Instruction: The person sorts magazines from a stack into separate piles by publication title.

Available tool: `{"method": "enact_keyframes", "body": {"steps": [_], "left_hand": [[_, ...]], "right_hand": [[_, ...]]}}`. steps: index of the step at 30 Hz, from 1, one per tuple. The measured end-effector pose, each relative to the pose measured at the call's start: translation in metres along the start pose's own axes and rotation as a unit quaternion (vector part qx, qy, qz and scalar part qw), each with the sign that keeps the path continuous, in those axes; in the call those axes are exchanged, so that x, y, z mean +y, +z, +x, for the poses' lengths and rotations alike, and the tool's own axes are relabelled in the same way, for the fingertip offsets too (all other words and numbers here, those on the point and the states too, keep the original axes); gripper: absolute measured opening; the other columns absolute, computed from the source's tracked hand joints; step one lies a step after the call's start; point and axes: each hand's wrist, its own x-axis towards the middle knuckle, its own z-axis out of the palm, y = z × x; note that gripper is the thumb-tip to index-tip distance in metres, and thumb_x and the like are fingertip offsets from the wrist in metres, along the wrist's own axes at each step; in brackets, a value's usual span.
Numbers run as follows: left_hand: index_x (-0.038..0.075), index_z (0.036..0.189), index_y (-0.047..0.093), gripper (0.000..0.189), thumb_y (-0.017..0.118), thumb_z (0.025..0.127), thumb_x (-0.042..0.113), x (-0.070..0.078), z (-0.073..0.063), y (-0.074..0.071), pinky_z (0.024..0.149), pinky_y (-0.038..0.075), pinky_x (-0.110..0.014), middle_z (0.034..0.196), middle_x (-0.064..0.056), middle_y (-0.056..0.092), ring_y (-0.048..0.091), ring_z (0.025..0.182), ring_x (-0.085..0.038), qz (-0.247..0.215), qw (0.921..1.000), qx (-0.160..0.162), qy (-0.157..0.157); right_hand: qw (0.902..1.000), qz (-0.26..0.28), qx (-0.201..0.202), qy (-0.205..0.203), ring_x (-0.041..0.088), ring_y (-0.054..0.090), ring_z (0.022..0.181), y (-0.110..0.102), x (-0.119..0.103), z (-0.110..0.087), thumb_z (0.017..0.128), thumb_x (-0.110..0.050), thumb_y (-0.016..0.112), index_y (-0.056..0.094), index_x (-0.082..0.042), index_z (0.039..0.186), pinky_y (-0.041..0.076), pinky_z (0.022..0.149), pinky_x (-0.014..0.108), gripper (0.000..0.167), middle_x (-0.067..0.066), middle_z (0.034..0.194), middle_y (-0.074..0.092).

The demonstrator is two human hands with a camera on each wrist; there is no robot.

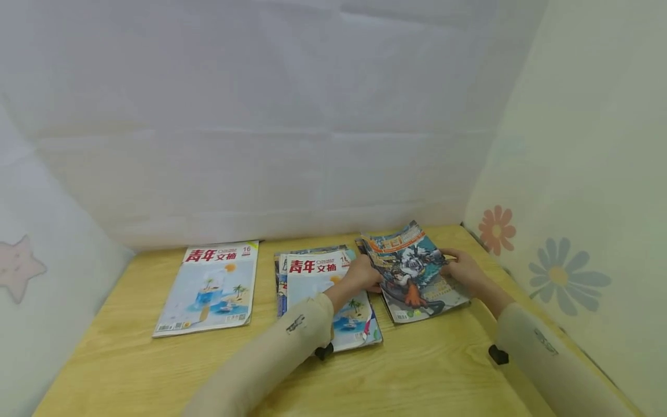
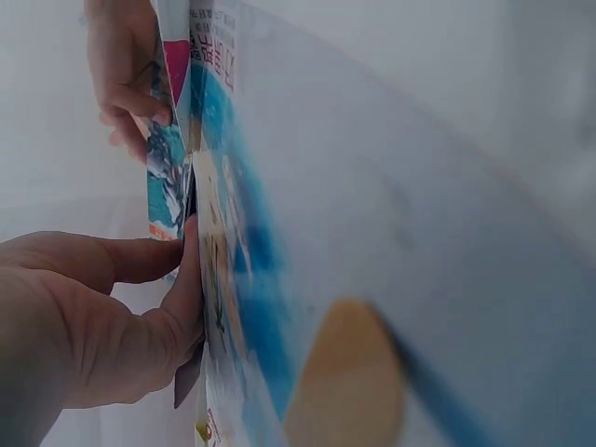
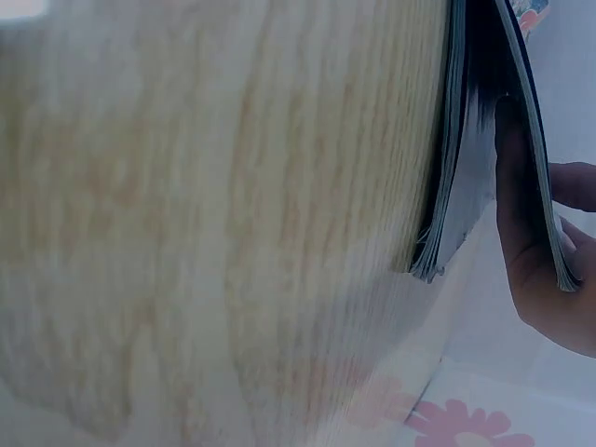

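A magazine with a colourful comic cover is raised at its edges, with another magazine lying flat beneath it. My right hand grips its right edge; in the right wrist view the fingers go under it and the thumb lies above. At its left edge, my left hand pinches the side between thumb and fingers, as the left wrist view shows at the hand. My left forearm crosses over a pile topped by a white magazine with red lettering, hiding part of its cover.
On the left of the wooden table lies another white magazine with the same ice-lolly cover. A pale sheet-covered wall stands behind, and a panel with printed flowers borders the right side.
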Motion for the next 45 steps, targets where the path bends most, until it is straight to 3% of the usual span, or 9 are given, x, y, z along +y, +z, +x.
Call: {"method": "enact_keyframes", "body": {"steps": [10, 16, 19, 23, 26, 28, 31, 36, 45], "left_hand": [[-0.009, 0.144, 0.045, 0.049, 0.057, 0.097, -0.006, 0.0, 0.003, -0.001, 0.06, 0.056, -0.036, 0.124, -0.027, 0.06, 0.067, 0.065, -0.023, 0.057, 0.9983, 0.007, -0.008], [-0.004, 0.145, 0.051, 0.054, 0.053, 0.092, -0.011, 0.004, 0.002, 0.0, 0.043, 0.03, -0.031, 0.141, -0.019, 0.057, 0.024, 0.044, -0.013, 0.146, 0.9892, 0.009, 0.011], [-0.004, 0.107, 0.068, 0.023, 0.052, 0.092, -0.01, 0.006, 0.0, -0.003, 0.042, 0.027, -0.03, 0.1, -0.012, 0.065, 0.02, 0.045, -0.012, 0.161, 0.9869, 0.007, 0.015], [0.016, 0.066, 0.034, 0.04, 0.053, 0.096, -0.003, 0.008, -0.006, -0.011, 0.046, 0.033, -0.031, 0.059, -0.001, 0.031, 0.028, 0.045, -0.013, 0.129, 0.9917, -0.005, 0.0], [0.009, 0.072, 0.051, 0.028, 0.054, 0.099, 0.004, 0.009, -0.015, -0.017, 0.059, 0.048, -0.033, 0.068, -0.002, 0.053, 0.046, 0.052, -0.012, 0.085, 0.9963, -0.01, -0.002], [-0.003, 0.105, 0.067, 0.016, 0.056, 0.101, 0.008, 0.012, -0.02, -0.021, 0.068, 0.056, -0.036, 0.101, -0.012, 0.068, 0.062, 0.065, -0.017, 0.063, 0.9979, -0.016, 0.002], [-0.003, 0.147, 0.048, 0.049, 0.058, 0.101, 0.011, 0.012, -0.029, -0.03, 0.081, 0.058, -0.042, 0.141, -0.021, 0.054, 0.07, 0.092, -0.029, 0.015, 0.9994, -0.026, 0.018], [0.002, 0.14, 0.056, 0.042, 0.061, 0.099, 0.011, 0.008, -0.045, -0.055, 0.082, 0.057, -0.049, 0.117, -0.015, 0.065, 0.069, 0.097, -0.039, -0.013, 0.9988, -0.019, 0.042], [0.004, 0.134, 0.062, 0.033, 0.056, 0.103, 0.015, -0.009, -0.077, -0.104, 0.066, 0.052, -0.04, 0.113, -0.012, 0.068, 0.069, 0.093, -0.031, 0.145, 0.9835, 0.036, 0.103]], "right_hand": [[0.9981, -0.053, 0.019, -0.025, 0.029, 0.063, 0.098, 0.002, 0.009, 0.008, 0.09, 0.004, 0.065, 0.042, 0.007, 0.15, 0.054, 0.07, 0.034, 0.065, 0.034, 0.125, 0.06], [0.9974, -0.049, 0.036, -0.039, 0.025, 0.065, 0.087, 0.008, 0.012, 0.011, 0.087, 0.008, 0.062, 0.045, 0.012, 0.145, 0.053, 0.065, 0.032, 0.06, 0.035, 0.121, 0.062], [0.9961, -0.062, 0.045, -0.044, 0.031, 0.066, 0.092, 0.01, 0.01, 0.01, 0.087, 0.009, 0.058, 0.045, 0.013, 0.145, 0.053, 0.066, 0.033, 0.059, 0.038, 0.127, 0.058], [0.9954, -0.074, 0.049, -0.036, 0.046, 0.058, 0.115, 0.013, 0.0, 0.005, 0.09, 0.004, 0.051, 0.041, 0.013, 0.147, 0.053, 0.077, 0.039, 0.058, 0.038, 0.137, 0.051], [0.9941, -0.083, 0.064, -0.027, 0.049, 0.051, 0.126, 0.015, -0.009, 0.001, 0.095, -0.003, 0.049, 0.042, 0.011, 0.147, 0.05, 0.088, 0.047, 0.055, 0.035, 0.14, 0.05], [0.993, -0.086, 0.076, -0.029, 0.047, 0.051, 0.125, 0.017, -0.016, -0.001, 0.098, -0.007, 0.049, 0.044, 0.01, 0.147, 0.049, 0.089, 0.049, 0.052, 0.033, 0.139, 0.052], [0.9925, -0.087, 0.074, -0.043, 0.045, 0.054, 0.123, 0.025, -0.028, -0.004, 0.099, -0.007, 0.05, 0.047, 0.008, 0.145, 0.05, 0.085, 0.046, 0.049, 0.031, 0.137, 0.055], [0.9954, -0.051, 0.03, -0.076, 0.042, 0.057, 0.118, 0.05, -0.058, -0.007, 0.101, -0.006, 0.053, 0.05, 0.004, 0.145, 0.051, 0.084, 0.045, 0.045, 0.028, 0.132, 0.059], [0.9815, -0.096, -0.092, -0.137, 0.036, 0.06, 0.115, 0.094, -0.093, -0.01, 0.103, -0.014, 0.056, 0.052, -0.004, 0.145, 0.053, 0.088, 0.05, 0.043, 0.018, 0.13, 0.062]]}}
